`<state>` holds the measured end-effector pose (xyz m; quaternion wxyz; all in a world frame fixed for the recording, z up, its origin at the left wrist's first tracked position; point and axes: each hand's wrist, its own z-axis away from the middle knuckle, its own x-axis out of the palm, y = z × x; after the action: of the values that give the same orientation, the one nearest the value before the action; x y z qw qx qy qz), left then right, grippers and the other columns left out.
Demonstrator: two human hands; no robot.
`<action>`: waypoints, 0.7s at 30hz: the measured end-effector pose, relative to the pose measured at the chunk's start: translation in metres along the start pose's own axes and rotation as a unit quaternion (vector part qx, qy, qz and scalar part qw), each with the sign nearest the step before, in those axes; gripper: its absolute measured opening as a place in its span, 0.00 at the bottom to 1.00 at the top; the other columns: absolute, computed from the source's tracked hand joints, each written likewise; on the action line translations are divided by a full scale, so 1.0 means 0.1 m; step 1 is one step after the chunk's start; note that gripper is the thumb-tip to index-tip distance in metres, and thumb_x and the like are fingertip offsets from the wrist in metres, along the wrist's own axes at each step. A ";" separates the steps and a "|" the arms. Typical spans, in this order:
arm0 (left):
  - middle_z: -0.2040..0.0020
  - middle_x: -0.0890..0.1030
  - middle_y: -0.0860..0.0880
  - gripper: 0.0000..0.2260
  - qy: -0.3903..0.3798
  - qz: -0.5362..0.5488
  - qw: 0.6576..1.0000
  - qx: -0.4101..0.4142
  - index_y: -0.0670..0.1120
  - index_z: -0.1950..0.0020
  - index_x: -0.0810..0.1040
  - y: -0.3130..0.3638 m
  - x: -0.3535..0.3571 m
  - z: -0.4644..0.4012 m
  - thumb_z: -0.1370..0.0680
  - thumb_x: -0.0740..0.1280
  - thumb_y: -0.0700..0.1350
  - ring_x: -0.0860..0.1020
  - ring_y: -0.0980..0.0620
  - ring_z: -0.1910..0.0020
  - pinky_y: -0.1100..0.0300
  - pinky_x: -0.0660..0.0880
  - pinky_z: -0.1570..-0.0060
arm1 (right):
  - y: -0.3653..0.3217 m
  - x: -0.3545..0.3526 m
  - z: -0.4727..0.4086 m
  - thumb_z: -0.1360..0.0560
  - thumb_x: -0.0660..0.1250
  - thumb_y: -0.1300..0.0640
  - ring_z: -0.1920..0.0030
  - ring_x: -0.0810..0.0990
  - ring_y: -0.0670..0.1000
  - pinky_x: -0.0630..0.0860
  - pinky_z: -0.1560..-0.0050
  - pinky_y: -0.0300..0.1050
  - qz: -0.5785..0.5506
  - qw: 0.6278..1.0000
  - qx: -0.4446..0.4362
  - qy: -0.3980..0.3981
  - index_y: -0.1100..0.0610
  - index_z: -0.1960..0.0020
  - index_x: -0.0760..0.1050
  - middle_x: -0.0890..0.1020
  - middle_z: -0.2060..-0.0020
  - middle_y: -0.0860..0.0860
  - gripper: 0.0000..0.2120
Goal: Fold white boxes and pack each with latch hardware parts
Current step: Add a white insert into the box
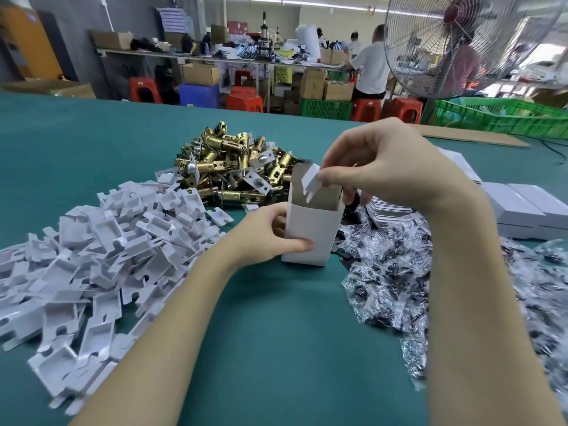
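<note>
A white box (310,229) stands upright on the green table (276,333), its top open and brown inside. My left hand (270,235) grips its lower left side, thumb across the front. Above the opening, my right hand (381,161) pinches a white plastic insert (312,182) that dips into the box mouth. A heap of brass latches (233,170) lies behind the box. To the left spreads a pile of white plastic inserts (101,256). Clear bags of dark screws (399,265) lie to the right.
Closed white boxes (522,207) are stacked at the right, with flat box blanks behind my right hand. A flat cardboard sheet (473,138) and green crates (504,118) sit at the far right edge. A standing fan (455,41) and people at benches fill the background.
</note>
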<state>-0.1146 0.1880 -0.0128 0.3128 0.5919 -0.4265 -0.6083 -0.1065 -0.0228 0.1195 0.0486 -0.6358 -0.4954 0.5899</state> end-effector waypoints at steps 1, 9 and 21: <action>0.47 0.86 0.56 0.21 0.010 0.016 1.000 0.006 0.58 0.38 0.80 -0.05 0.03 0.00 0.27 0.80 0.48 0.84 0.57 0.47 0.53 0.80 0.41 | 0.00 -0.01 -0.01 0.25 0.76 0.61 0.71 0.83 0.47 0.75 0.71 0.33 0.011 1.000 -0.005 0.009 0.54 0.57 0.84 0.86 0.68 0.49 0.04; 0.45 0.84 0.62 0.19 0.079 0.031 0.996 0.037 0.61 0.36 0.77 -0.22 0.25 0.09 0.25 0.77 0.53 0.82 0.62 0.46 0.56 0.80 0.43 | 0.07 0.16 -0.09 0.24 0.74 0.56 0.70 0.84 0.42 0.69 0.68 0.24 0.092 0.995 0.041 0.007 0.50 0.51 0.83 0.83 0.73 0.39 0.03; 0.48 0.84 0.61 0.18 0.092 0.020 0.995 0.041 0.60 0.37 0.77 -0.19 0.26 0.11 0.25 0.76 0.54 0.82 0.61 0.49 0.65 0.78 0.53 | -0.03 0.31 -0.16 0.28 0.76 0.48 0.71 0.83 0.46 0.84 0.58 0.48 0.159 0.982 0.069 0.071 0.49 0.62 0.84 0.86 0.68 0.47 0.07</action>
<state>-0.1253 0.1751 -0.0424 0.3381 0.6491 -0.4320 -0.5270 -0.1013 0.0084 0.1041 0.0336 -0.7418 -0.3416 0.5761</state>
